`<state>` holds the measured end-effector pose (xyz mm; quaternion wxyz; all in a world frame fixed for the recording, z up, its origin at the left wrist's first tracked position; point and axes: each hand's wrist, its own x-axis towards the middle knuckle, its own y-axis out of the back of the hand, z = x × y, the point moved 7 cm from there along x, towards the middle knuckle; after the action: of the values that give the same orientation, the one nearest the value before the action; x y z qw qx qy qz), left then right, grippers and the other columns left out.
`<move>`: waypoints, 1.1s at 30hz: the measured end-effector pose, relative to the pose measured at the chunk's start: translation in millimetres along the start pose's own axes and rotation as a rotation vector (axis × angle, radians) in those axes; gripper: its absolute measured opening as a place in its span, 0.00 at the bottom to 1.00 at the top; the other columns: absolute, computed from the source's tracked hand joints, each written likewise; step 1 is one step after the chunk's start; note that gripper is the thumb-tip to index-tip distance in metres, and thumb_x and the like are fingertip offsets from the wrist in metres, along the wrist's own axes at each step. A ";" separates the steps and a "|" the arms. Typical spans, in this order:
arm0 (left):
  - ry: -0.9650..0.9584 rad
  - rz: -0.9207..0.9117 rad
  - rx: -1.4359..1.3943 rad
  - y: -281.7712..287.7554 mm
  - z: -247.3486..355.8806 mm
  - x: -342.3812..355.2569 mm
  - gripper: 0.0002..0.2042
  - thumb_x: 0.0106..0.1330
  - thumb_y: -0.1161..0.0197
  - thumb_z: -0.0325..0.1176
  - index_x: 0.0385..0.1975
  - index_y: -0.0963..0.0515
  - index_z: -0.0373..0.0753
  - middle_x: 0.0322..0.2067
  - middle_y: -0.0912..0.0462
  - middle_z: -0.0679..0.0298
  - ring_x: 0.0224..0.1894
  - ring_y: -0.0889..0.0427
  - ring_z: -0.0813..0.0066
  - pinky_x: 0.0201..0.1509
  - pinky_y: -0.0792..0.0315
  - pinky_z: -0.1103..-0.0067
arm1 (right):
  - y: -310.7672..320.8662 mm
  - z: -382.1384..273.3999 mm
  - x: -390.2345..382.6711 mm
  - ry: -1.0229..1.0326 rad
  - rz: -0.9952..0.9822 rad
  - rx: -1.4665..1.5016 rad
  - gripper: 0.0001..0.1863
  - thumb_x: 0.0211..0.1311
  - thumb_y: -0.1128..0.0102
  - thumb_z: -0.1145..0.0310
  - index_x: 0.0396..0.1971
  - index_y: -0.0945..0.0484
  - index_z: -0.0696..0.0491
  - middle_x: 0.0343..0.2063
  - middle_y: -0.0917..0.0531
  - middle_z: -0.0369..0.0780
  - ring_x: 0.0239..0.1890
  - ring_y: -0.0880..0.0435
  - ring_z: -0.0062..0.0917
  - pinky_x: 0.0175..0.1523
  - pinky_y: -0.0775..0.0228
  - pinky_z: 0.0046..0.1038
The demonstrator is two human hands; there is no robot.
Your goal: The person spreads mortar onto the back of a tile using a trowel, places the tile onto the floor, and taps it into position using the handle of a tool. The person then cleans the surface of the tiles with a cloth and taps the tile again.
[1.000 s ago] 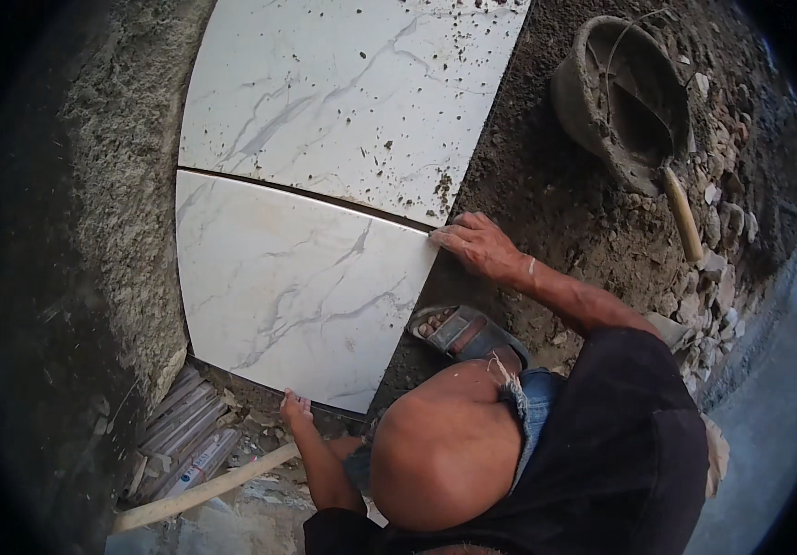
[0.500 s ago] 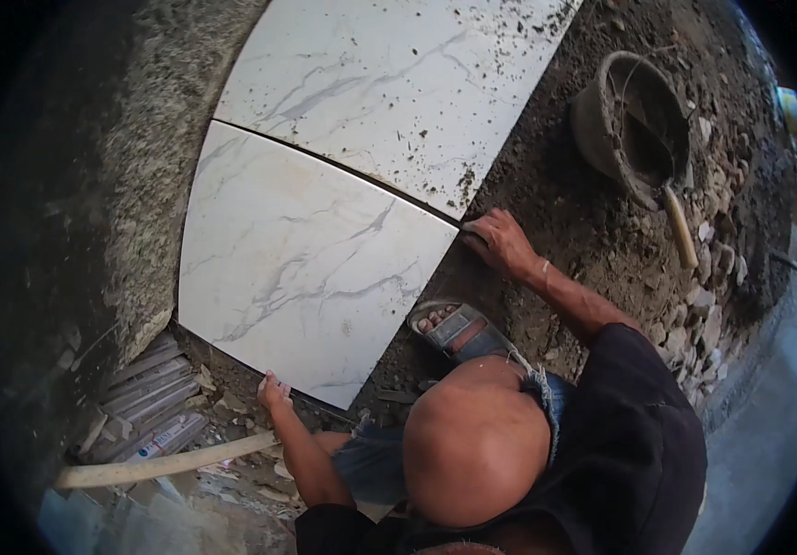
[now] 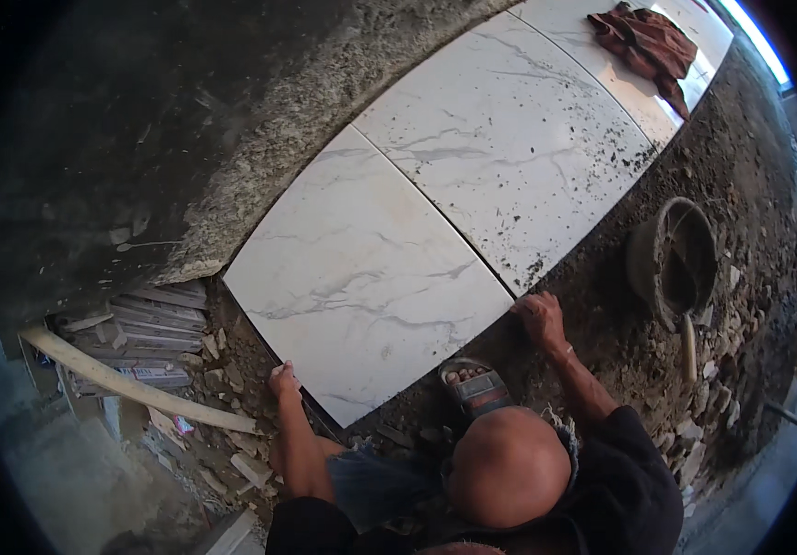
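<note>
One large white square tile with grey veins [image 3: 371,287], one round dark bucket [image 3: 641,264] with a trowel

Head view: the tile lies on dark soil [image 3: 593,273] between the rough grey concrete ledge [image 3: 260,176] and the bucket's side, next to a second grey-veined white tile [image 3: 509,129] sprinkled with dirt; a narrow dark gap parts the two. The left hand [image 3: 284,380] is at the first tile's near edge, its fingers bent and close together. The right hand [image 3: 541,320] is at the corner by the gap, fingers bent and drawn in; whether either hand grips cannot be told.

The bucket, crusted with dirt, holds the wooden-handled trowel [image 3: 688,350]: its blade sits inside, its handle over the rim. What else lies within is too dark to tell. A crumpled reddish-brown cloth [image 3: 648,44] rests on tiling farther off. At lower left, a curved pale wooden strip [image 3: 144,388] lies beside stacked thin grey-brown pieces [image 3: 158,324].
</note>
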<state>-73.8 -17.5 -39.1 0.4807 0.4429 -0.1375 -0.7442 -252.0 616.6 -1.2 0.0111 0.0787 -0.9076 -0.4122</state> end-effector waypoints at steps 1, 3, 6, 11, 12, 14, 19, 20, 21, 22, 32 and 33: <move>0.008 -0.021 0.018 -5.7 -3.9 1.4 0.07 0.63 0.36 0.34 0.32 0.24 0.38 0.20 0.28 0.68 0.15 0.38 0.80 0.15 0.42 0.79 | 0.7 9.1 -0.7 -0.050 0.006 0.016 0.08 0.51 0.34 0.63 0.22 0.21 0.51 0.26 0.18 0.41 0.33 0.23 0.40 0.40 0.34 0.42; -0.024 -0.027 0.029 -3.6 -8.3 8.2 0.08 0.64 0.36 0.34 0.35 0.25 0.38 0.18 0.30 0.69 0.15 0.38 0.81 0.15 0.41 0.79 | -3.5 21.3 1.2 -0.194 -0.068 -0.057 0.10 0.48 0.31 0.61 0.24 0.18 0.51 0.24 0.19 0.42 0.32 0.23 0.39 0.39 0.33 0.39; 0.063 -0.093 0.076 7.6 -16.9 31.2 0.14 0.66 0.38 0.39 0.45 0.27 0.38 0.35 0.22 0.59 0.32 0.24 0.67 0.31 0.28 0.69 | 5.0 12.0 8.1 -0.263 0.026 0.035 0.11 0.48 0.31 0.59 0.25 0.17 0.51 0.24 0.20 0.44 0.33 0.22 0.40 0.40 0.33 0.38; 0.094 -0.111 0.153 0.0 -18.8 30.4 0.18 0.67 0.39 0.41 0.51 0.30 0.37 0.47 0.23 0.56 0.46 0.22 0.56 0.46 0.26 0.63 | 13.6 18.6 5.4 -0.398 0.044 0.164 0.11 0.49 0.31 0.60 0.26 0.16 0.53 0.23 0.20 0.46 0.30 0.21 0.39 0.37 0.32 0.39; 0.102 -0.121 0.150 0.3 -18.8 28.6 0.19 0.67 0.40 0.41 0.52 0.31 0.37 0.50 0.24 0.55 0.50 0.25 0.53 0.50 0.28 0.62 | 13.4 19.1 4.5 -0.450 0.021 0.210 0.11 0.50 0.31 0.61 0.27 0.15 0.54 0.23 0.19 0.45 0.28 0.20 0.38 0.36 0.31 0.38; 0.115 -0.134 0.147 -1.0 -17.7 20.1 0.21 0.67 0.40 0.42 0.53 0.32 0.36 0.53 0.26 0.54 0.54 0.27 0.51 0.55 0.29 0.60 | 16.0 13.1 5.8 -0.469 -0.007 0.226 0.12 0.50 0.31 0.62 0.28 0.15 0.55 0.24 0.17 0.45 0.28 0.19 0.37 0.35 0.30 0.36; 0.093 -0.126 0.161 -9.6 -16.7 19.0 0.20 0.67 0.39 0.42 0.53 0.30 0.38 0.49 0.24 0.54 0.49 0.24 0.55 0.49 0.27 0.62 | 11.1 23.3 -0.7 -0.554 -0.033 0.348 0.11 0.50 0.31 0.63 0.28 0.15 0.56 0.25 0.15 0.45 0.26 0.17 0.33 0.34 0.28 0.32; 0.081 -0.140 0.160 -7.1 -16.4 29.2 0.20 0.67 0.39 0.42 0.53 0.30 0.38 0.49 0.24 0.54 0.49 0.24 0.55 0.49 0.27 0.62 | 13.1 19.5 1.6 -0.496 -0.004 0.378 0.12 0.49 0.31 0.63 0.28 0.16 0.56 0.25 0.16 0.46 0.27 0.17 0.34 0.35 0.28 0.33; 0.075 -0.127 0.152 3.1 -14.3 38.0 0.19 0.66 0.39 0.41 0.51 0.29 0.37 0.47 0.23 0.54 0.47 0.23 0.56 0.46 0.26 0.63 | 16.1 15.1 3.7 -0.437 0.029 0.405 0.12 0.49 0.31 0.63 0.28 0.16 0.56 0.24 0.16 0.46 0.27 0.16 0.34 0.36 0.27 0.33; 0.069 -0.129 0.146 3.6 -14.7 45.8 0.18 0.66 0.39 0.41 0.50 0.28 0.37 0.45 0.22 0.55 0.45 0.23 0.58 0.44 0.26 0.63 | 14.0 13.1 5.9 -0.439 0.023 0.376 0.11 0.49 0.31 0.64 0.28 0.16 0.56 0.24 0.16 0.46 0.28 0.17 0.30 0.36 0.28 0.32; -0.205 -0.029 0.599 -30.1 28.0 -26.1 0.27 0.62 0.36 0.41 0.55 0.31 0.29 0.53 0.26 0.46 0.53 0.24 0.48 0.52 0.27 0.57 | 47.5 -20.2 -50.9 -0.208 0.173 0.361 0.09 0.56 0.41 0.70 0.35 0.21 0.57 0.35 0.19 0.49 0.41 0.20 0.44 0.45 0.28 0.39; -0.343 0.038 0.766 -40.4 39.2 -46.9 0.30 0.60 0.35 0.42 0.58 0.33 0.30 0.56 0.28 0.45 0.56 0.27 0.47 0.57 0.31 0.56 | 55.8 -22.3 -69.8 -0.145 0.153 0.345 0.10 0.57 0.41 0.69 0.36 0.21 0.57 0.37 0.20 0.49 0.42 0.20 0.44 0.47 0.28 0.39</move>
<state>-122.0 33.3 -17.5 0.2651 0.4568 -0.4904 -0.6932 -188.6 646.7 58.5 -0.0364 -0.0197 -0.9665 -0.2534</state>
